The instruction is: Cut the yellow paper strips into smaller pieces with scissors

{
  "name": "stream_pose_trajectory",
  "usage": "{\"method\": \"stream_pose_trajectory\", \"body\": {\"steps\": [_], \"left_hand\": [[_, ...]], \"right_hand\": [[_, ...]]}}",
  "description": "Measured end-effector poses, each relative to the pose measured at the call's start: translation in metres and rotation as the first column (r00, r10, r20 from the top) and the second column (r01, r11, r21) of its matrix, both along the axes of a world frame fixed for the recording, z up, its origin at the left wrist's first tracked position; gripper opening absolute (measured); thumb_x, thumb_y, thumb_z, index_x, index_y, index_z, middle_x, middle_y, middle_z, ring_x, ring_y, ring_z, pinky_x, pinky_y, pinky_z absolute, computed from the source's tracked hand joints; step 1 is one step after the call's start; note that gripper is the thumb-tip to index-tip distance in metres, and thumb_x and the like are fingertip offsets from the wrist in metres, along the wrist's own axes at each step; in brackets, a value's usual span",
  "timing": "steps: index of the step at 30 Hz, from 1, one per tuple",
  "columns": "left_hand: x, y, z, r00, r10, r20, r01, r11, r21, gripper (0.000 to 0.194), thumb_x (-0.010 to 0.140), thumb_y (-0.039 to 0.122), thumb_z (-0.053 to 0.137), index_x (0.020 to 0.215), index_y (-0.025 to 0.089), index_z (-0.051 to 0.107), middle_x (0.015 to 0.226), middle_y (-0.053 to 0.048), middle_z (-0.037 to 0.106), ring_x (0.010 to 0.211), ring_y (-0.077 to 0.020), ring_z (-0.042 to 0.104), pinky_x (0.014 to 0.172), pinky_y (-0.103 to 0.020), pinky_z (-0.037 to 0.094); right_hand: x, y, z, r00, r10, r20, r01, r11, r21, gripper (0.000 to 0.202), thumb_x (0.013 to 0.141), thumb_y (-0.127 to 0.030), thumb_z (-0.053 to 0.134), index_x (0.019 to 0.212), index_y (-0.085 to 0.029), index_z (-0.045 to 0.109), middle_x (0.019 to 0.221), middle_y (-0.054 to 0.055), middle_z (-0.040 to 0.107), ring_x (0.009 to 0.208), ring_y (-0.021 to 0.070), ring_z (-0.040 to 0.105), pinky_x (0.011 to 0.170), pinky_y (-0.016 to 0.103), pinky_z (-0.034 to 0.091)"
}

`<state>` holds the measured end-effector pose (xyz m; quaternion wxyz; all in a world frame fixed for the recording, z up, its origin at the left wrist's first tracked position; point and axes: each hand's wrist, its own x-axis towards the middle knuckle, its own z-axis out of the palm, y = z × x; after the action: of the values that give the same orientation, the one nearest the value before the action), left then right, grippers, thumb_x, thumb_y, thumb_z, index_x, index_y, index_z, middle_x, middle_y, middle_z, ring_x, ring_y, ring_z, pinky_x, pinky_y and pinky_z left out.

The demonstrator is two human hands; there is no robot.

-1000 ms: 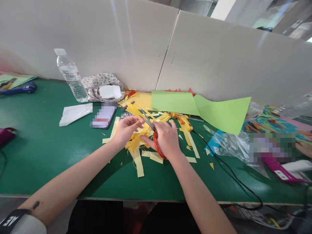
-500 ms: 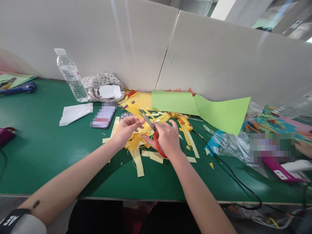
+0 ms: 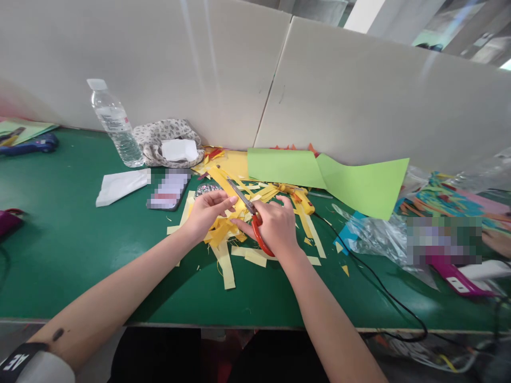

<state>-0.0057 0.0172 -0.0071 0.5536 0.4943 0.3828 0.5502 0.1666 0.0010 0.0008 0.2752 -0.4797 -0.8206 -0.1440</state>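
In my right hand (image 3: 275,223) are red-handled scissors (image 3: 261,239), their blades pointing up and left. The blades lie along a yellow paper strip (image 3: 221,178). My left hand (image 3: 209,213) pinches that strip between thumb and fingers, just left of the blades. Beneath both hands is a loose pile of yellow strips (image 3: 219,234), with pale yellow pieces (image 3: 227,268) around it on the green table (image 3: 159,287).
Behind the pile lie green sheets (image 3: 285,167) and a yellow glue gun (image 3: 304,202) with a black cord. A water bottle (image 3: 117,130), a phone (image 3: 170,189) and a patterned cloth pouch (image 3: 167,130) are at the left. Plastic wrap (image 3: 375,236) lies right.
The yellow strip by the scissors now shows wider beside the blades, and the blades look closer together. Both hands have stayed almost in place.
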Motion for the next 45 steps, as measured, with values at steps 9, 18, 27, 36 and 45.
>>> {"method": "stream_pose_trajectory", "body": {"steps": [9,18,27,36,45], "left_hand": [[-0.0002,0.0012,-0.0008,0.996,0.086,0.009,-0.086,0.996,-0.004,0.024,0.065,0.037,0.073,0.066,0.017,0.060,0.060,0.002,0.058,0.059,-0.0100,0.057,0.051,-0.020,0.038],[-0.0005,0.0010,-0.0017,0.990,0.140,0.013,-0.140,0.990,0.033,0.022,0.066,0.036,0.073,0.067,0.017,0.061,0.060,0.002,0.060,0.060,-0.0105,0.059,0.052,-0.020,0.040],[-0.0003,0.0007,-0.0016,0.989,0.144,0.009,-0.145,0.989,0.037,0.023,0.065,0.037,0.074,0.068,0.017,0.062,0.061,0.002,0.059,0.061,-0.0113,0.059,0.052,-0.020,0.040],[0.0003,0.0015,-0.0020,0.992,0.118,0.047,-0.119,0.993,0.020,0.023,0.064,0.035,0.074,0.066,0.017,0.061,0.059,0.003,0.058,0.059,-0.0097,0.058,0.051,-0.019,0.038],[-0.0001,0.0010,-0.0026,0.994,0.092,0.060,-0.093,0.995,0.017,0.022,0.065,0.034,0.074,0.067,0.016,0.061,0.061,0.002,0.058,0.059,-0.0094,0.057,0.051,-0.019,0.038]], "right_hand": [[-0.0013,0.0006,0.0006,0.994,-0.076,-0.080,0.075,0.997,-0.014,0.046,0.078,-0.061,0.047,0.099,-0.020,0.054,0.082,0.006,0.064,0.081,0.0249,0.057,0.099,0.047,0.024],[-0.0050,-0.0018,0.0006,0.999,-0.035,0.026,0.037,0.996,-0.081,0.048,0.078,-0.063,0.046,0.097,-0.019,0.055,0.082,0.008,0.064,0.083,0.0251,0.057,0.101,0.050,0.022],[-0.0072,-0.0043,0.0038,0.999,-0.026,0.041,0.030,0.996,-0.080,0.043,0.077,-0.060,0.049,0.087,-0.019,0.054,0.073,0.005,0.062,0.077,0.0222,0.057,0.099,0.045,0.023],[-0.0063,-0.0039,0.0035,0.998,-0.034,0.058,0.037,0.998,-0.056,0.037,0.079,-0.055,0.048,0.083,-0.019,0.053,0.066,0.002,0.061,0.071,0.0200,0.057,0.097,0.042,0.023],[-0.0042,-0.0032,0.0047,0.998,-0.023,0.052,0.024,1.000,-0.018,0.038,0.081,-0.055,0.046,0.080,-0.019,0.055,0.059,0.000,0.058,0.062,0.0173,0.055,0.095,0.040,0.024]]}}
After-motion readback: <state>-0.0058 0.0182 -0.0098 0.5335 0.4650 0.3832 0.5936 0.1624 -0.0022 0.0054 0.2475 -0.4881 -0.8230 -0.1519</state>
